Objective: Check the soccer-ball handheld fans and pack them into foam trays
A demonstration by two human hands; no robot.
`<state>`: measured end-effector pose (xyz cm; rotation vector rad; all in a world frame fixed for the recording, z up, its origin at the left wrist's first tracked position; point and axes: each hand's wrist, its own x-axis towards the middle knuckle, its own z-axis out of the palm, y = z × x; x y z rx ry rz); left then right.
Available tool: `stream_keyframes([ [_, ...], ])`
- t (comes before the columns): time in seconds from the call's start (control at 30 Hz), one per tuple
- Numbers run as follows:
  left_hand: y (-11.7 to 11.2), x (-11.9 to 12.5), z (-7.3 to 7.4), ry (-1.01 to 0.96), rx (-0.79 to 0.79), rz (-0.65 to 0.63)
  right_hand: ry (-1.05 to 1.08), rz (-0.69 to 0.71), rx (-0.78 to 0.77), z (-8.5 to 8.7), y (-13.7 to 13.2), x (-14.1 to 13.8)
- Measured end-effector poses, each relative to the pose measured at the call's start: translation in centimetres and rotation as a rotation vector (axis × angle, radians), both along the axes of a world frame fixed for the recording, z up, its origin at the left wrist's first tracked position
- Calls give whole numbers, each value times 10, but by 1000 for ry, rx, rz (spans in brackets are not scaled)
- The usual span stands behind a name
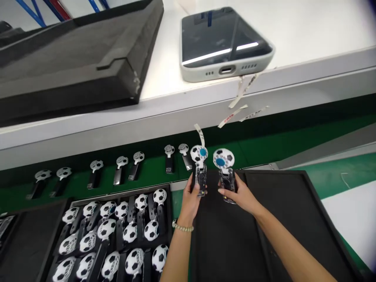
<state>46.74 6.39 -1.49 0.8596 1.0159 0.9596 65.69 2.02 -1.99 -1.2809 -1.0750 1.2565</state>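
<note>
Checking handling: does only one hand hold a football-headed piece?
No, the left hand holds one football-headed piece and the right hand holds a second piece.

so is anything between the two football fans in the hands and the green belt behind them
Nothing visible. The left hand holds the left football fan, the right hand the right football fan, both upright over the black tray's far rim; the green belt behind them looks bare there, the nearest laid-out fan lying just left.

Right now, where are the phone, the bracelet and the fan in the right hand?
phone (226,39): head view, middle of its dark screen.
bracelet (182,227): head view, its beads at the wrist.
fan (223,158): head view, football-patterned head, above the right hand (239,194).
</note>
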Motion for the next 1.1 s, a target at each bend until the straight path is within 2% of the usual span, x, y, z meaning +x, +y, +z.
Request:
stream_keyframes([
  [0.1,-1,-15,-44,484,229,-120,-542,71,41,-30,-11,30],
  [0.17,-8,-19,-66,712,318,-199,-854,235,124,-46,-10,49],
  [0.23,-16,-16,-78,885,363,-198,-1081,437,229,-55,0,60],
  [0.33,-28,-4,-83,1121,447,-119,-1234,660,388,-58,25,56],
  [0.4,-32,4,-84,1254,481,-83,-1264,730,466,-60,46,44],
  [0.47,-31,9,-87,1328,486,-85,-1276,709,488,-65,65,31],
  [0.57,-28,10,-92,1343,458,-158,-1263,575,413,-78,83,13],
  [0.63,-28,7,-93,1356,420,-187,-1199,548,333,-86,85,3],
  [0.77,-49,-5,-90,1417,338,-153,-1058,569,279,-94,69,-21],
  [0.97,-99,-26,-84,1462,186,-115,-994,597,406,-106,31,-60],
  [1.1,-108,-32,-73,1514,160,-184,-1012,532,427,-123,15,-70],
])
